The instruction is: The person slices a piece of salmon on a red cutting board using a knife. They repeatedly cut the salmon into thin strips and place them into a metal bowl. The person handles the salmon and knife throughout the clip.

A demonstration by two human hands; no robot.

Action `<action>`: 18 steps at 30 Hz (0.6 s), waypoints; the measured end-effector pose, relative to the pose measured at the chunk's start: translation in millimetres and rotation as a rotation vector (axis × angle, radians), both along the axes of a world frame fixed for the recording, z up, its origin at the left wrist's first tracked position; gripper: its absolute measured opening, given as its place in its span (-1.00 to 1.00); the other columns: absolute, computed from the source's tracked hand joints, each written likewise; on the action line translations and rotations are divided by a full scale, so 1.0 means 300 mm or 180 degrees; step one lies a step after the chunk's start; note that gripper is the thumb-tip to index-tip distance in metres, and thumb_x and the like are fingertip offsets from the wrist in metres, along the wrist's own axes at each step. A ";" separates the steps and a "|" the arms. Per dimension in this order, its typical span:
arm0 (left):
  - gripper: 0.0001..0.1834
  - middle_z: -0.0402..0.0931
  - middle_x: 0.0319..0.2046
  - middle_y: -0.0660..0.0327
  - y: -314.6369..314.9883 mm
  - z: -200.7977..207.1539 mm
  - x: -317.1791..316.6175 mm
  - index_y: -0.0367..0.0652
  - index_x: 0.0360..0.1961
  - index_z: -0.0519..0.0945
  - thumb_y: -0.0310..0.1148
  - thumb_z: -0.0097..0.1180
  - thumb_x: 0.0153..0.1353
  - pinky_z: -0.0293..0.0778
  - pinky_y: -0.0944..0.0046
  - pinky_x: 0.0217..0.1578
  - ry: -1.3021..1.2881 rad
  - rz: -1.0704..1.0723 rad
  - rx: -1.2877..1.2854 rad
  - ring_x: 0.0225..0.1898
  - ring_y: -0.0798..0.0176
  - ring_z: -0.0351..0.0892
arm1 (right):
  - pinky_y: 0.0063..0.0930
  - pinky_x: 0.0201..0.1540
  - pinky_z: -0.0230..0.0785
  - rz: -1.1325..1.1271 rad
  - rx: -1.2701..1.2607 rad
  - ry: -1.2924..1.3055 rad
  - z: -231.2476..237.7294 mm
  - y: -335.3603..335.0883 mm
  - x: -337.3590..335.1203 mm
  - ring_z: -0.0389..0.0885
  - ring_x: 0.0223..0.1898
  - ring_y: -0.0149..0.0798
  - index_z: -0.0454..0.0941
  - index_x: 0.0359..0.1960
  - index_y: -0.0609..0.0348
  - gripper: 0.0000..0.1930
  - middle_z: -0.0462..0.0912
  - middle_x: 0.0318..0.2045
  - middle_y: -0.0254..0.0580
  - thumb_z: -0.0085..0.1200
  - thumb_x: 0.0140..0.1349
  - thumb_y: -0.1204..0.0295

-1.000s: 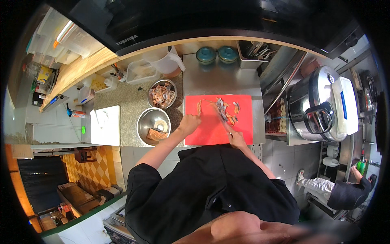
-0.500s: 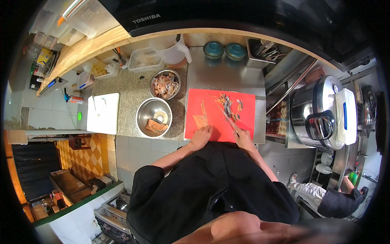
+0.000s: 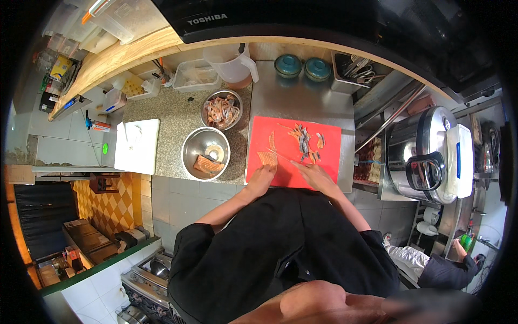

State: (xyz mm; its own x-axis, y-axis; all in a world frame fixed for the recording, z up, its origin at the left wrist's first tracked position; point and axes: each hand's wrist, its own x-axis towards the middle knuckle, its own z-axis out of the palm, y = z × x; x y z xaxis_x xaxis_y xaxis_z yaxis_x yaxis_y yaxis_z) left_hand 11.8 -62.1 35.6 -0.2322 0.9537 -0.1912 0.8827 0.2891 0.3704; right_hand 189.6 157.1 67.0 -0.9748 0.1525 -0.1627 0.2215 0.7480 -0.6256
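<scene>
A piece of salmon fillet (image 3: 267,158) lies on the red cutting board (image 3: 291,175), near its left side. My left hand (image 3: 261,181) is closed over the fillet's near edge, with fingertips bent against it. In my right hand (image 3: 318,179) is a knife (image 3: 285,158), its blade pointing left and reaching the fillet's right side. Behind the fillet lies a thin salmon strip (image 3: 272,140). Dark skin and orange scraps (image 3: 305,143) are heaped on the board's right half.
To the left stand a steel bowl (image 3: 186,156) holding salmon and another bowl (image 3: 204,114) of trimmings. A white board (image 3: 145,148) lies farther left. Two teal lidded pots (image 3: 288,66), a clear jug (image 3: 224,56) and a utensil bin (image 3: 345,86) line the back. A large cooker (image 3: 415,146) stands right.
My right hand has swung the knife left, from the skin scraps to the fillet. My left hand has shifted slightly left and toward me along the fillet's near edge.
</scene>
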 end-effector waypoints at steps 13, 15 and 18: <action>-0.66 0.55 0.16 0.01 0.036 -0.027 -0.074 -0.23 0.02 0.60 -0.45 0.10 0.20 0.54 0.03 0.21 0.0546 -0.0189 0.0827 0.21 -0.04 0.58 | 0.09 -0.27 0.56 0.0167 0.0277 -0.0018 -0.054 0.053 -0.023 0.68 -0.38 0.22 0.40 0.49 -0.26 -0.41 0.62 -0.33 0.13 0.08 0.42 0.39; -0.66 0.55 0.15 0.01 0.039 -0.026 -0.075 -0.22 0.03 0.60 -0.46 0.09 0.21 0.53 0.05 0.24 0.0382 -0.0230 0.0734 0.23 -0.04 0.57 | 0.08 -0.28 0.55 0.0195 0.0310 0.0039 -0.050 0.055 -0.025 0.67 -0.38 0.21 0.40 0.50 -0.27 -0.40 0.61 -0.35 0.14 0.09 0.41 0.40; -0.67 0.55 0.14 0.04 0.035 -0.038 -0.083 -0.20 0.02 0.60 -0.46 0.09 0.22 0.55 0.07 0.22 0.0325 -0.0326 0.0896 0.22 -0.02 0.58 | 0.08 -0.28 0.54 0.0288 0.0273 -0.0041 -0.047 0.049 -0.036 0.67 -0.39 0.21 0.39 0.50 -0.28 -0.38 0.60 -0.36 0.16 0.09 0.39 0.41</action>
State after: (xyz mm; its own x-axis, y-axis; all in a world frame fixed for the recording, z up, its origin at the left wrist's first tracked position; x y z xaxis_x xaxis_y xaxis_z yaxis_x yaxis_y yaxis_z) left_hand -13.0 -51.6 24.1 -0.1367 0.9852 0.1030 0.9386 0.0956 0.3314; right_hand 178.9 171.7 52.8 -0.9831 0.0779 -0.1655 0.1583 0.8160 -0.5560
